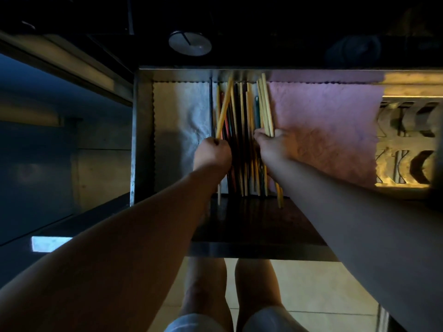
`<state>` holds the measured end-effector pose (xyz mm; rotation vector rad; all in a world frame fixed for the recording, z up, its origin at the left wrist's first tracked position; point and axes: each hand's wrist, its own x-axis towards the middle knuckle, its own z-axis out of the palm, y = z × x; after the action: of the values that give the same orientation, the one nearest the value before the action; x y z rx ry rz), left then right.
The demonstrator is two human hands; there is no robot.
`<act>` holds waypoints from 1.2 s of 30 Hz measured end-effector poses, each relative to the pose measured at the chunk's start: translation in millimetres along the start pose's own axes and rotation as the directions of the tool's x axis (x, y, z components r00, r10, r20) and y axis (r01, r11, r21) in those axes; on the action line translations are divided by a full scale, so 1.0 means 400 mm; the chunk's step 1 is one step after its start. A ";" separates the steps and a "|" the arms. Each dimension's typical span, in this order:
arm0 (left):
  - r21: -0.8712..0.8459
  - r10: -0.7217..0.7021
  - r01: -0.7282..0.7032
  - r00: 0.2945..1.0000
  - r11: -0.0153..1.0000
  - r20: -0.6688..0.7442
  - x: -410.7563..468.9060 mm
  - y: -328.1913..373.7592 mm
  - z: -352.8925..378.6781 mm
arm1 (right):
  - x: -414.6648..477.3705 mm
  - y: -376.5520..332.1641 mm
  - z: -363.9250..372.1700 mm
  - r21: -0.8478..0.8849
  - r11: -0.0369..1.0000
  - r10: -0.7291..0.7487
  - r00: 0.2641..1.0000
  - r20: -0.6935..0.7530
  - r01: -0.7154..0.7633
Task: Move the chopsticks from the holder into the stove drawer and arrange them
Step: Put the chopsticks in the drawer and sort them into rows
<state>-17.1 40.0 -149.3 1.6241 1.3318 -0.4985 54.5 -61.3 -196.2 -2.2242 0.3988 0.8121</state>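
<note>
Arranging step: left hand [212, 153] fisted on yellow chopsticks [224, 109], right hand [271, 143] fingers pinching a pale bundle [265, 104] at drawer [143, 140] 12 o'clock; next, prob. lay both parallel w/ rest.

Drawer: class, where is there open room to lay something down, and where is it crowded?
Free: the white cloth left of the chopsticks, and the pink cloth to their right. Crowded: the middle strip, where both hands, left and right, grip chopsticks.

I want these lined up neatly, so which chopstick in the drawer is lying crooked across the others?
The yellow chopstick held in the left hand: it slants from the hand up to the right across the pile, while the others run nearly straight front to back.
</note>
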 end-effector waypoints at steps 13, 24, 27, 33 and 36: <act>-0.153 -0.060 0.057 0.998 0.987 -0.011 0.014 -0.015 0.003 | -0.005 -0.003 0.035 -0.263 0.961 -0.074 0.997 0.027 0.079; -0.157 -0.029 0.032 0.999 0.987 0.021 0.014 -0.017 0.004 | -0.003 -0.038 0.035 -0.320 0.947 -0.012 1.000 0.009 0.014; -0.204 -0.052 0.058 0.998 0.977 0.032 0.012 -0.015 0.011 | -0.012 -0.044 0.019 -0.282 0.959 -0.041 0.999 -0.003 0.038; -0.256 -0.065 0.066 0.998 0.965 0.011 0.001 0.008 0.043 | -0.034 -0.051 -0.041 -0.160 0.978 -0.128 0.990 0.062 0.137; -0.263 -0.069 0.057 0.997 0.963 -0.034 0.002 0.010 0.071 | -0.028 -0.032 -0.048 0.031 0.996 -0.085 0.990 0.109 0.082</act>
<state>-6.1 16.5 -161.7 1.3844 1.4207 -0.3106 60.7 -66.1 -171.7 -2.1454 0.2596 0.8757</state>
